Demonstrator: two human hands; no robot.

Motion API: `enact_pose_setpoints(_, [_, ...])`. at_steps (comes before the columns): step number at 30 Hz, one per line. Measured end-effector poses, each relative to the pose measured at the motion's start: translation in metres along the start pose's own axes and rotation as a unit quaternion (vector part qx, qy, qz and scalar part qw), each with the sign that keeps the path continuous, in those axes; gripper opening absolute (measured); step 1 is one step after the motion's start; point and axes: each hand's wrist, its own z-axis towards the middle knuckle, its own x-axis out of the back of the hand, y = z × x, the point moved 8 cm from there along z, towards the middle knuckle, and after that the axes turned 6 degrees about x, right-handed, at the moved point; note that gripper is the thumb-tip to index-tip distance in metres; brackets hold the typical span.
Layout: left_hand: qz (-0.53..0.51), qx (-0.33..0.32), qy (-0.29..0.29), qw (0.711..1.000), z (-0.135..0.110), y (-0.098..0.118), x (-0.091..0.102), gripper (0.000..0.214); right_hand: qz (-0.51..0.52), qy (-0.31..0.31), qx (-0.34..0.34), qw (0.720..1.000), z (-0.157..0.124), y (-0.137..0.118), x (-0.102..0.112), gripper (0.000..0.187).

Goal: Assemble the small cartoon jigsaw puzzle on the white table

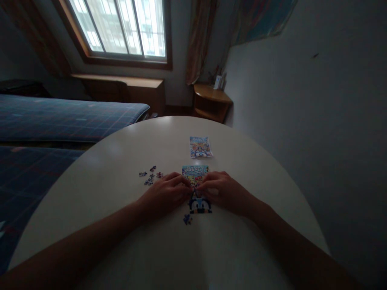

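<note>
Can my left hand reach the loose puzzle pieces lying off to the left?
Probably yes. The left hand touches the puzzle, and the loose pieces lie just beyond its knuckles on the bare table, with nothing between them.

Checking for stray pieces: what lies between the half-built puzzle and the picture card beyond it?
Only bare table shows between the puzzle and the picture card, in the head view.
</note>
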Motion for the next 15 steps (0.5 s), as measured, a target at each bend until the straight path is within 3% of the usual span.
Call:
enact_pose_setpoints(9, [0.055, -0.064, -0.029, 0.996, -0.003, 0.009, -0.001, 0.017, -0.038, -0.057, 0.018, 0.997, -0.002, -0.006, -0.005, 0.017])
enact_pose_setpoints(15, [0.047, -0.071, -0.027, 0.996, -0.003, 0.01, 0.003, 0.017, -0.027, -0.012, 0.002, 1.0, -0.005, 0.007, 0.009, 0.012])
